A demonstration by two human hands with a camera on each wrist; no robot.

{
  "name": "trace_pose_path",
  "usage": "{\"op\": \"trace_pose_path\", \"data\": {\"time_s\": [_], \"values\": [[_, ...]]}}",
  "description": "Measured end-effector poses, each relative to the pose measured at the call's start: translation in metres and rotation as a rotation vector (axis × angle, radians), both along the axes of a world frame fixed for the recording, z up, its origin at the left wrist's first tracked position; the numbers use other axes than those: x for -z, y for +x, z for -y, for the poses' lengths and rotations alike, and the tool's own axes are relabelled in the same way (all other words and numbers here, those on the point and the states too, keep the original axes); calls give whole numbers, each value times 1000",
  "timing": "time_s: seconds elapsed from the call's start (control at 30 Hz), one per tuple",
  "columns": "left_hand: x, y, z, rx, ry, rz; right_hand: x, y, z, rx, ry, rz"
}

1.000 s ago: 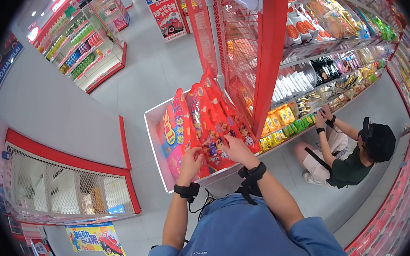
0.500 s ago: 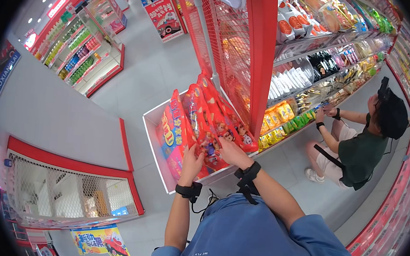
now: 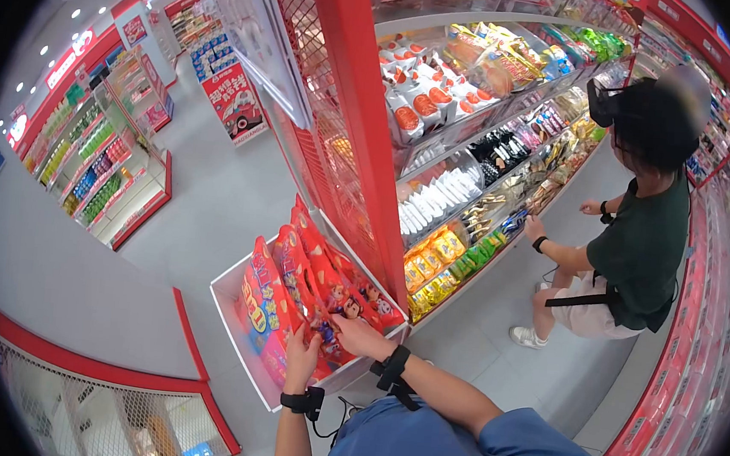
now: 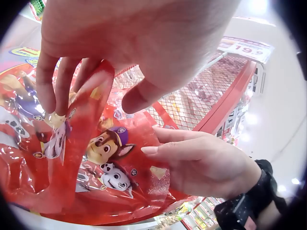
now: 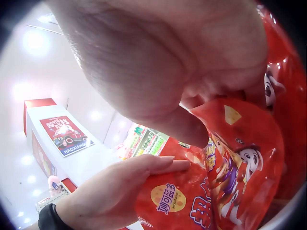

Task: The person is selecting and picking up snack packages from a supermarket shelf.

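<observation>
Large red snack bags (image 3: 277,294), printed with cartoon puppies and cheese pieces, stand in a white-rimmed bin (image 3: 238,364). My right hand (image 3: 362,337) grips the upper edge of one bag (image 5: 244,163), thumb on one side and curled fingers behind it. In the left wrist view that right hand (image 4: 206,160) shows at the bag's right edge. My left hand (image 3: 301,358) reaches down beside it. Its fairly straight fingers (image 4: 62,86) lie against a neighbouring bag (image 4: 33,158), and its thumb stands apart across the bag's edge. The bags hide part of the left fingers in the right wrist view.
A red post (image 3: 355,133) with mesh rises behind the bin. To its right, tiered shelves (image 3: 471,185) hold packaged snacks. A person (image 3: 640,224) in a dark green shirt stands bent beside them. A grey panel (image 3: 61,281) borders the left.
The head view has swung up and to the right, so the bin appears lower left. The other person has risen from a crouch. Both my hands stay at the red bags.
</observation>
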State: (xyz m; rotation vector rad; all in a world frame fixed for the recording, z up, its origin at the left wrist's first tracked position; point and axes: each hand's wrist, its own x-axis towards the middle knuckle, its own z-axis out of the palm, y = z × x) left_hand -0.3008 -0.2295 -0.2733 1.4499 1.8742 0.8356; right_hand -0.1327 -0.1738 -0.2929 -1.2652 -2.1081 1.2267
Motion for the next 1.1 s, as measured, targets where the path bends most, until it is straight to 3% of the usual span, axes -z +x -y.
{"op": "trace_pose_path", "data": {"time_s": [0.17,0.27,0.37,0.73,0.77,0.8,0.87,0.9,0.93,1.0,1.1], "values": [[7,2,-6,-5,59,-108,-5,2,2,-20,-3,-1],[-16,12,-5,3,15,-3,4,0,5,-18,15,1],[4,5,-10,58,81,-57,8,3,5,-25,26,-29],[4,11,-10,29,85,10,-12,8,9,-64,-48,39],[11,5,-13,52,68,13,4,5,6,-71,12,15],[-18,19,-6,29,134,-10,17,3,2,-89,-17,-56],[22,-1,-14,30,53,136,25,1,2,-57,-4,-28],[19,1,-8,32,170,10,18,2,3,-54,-35,5],[0,8,-4,-5,83,-14,10,4,4,-60,-52,9],[51,-13,-10,53,210,-90,15,1,3,-73,-73,40],[74,-21,-25,95,204,-34,30,-4,0,-42,-38,-21]]}}
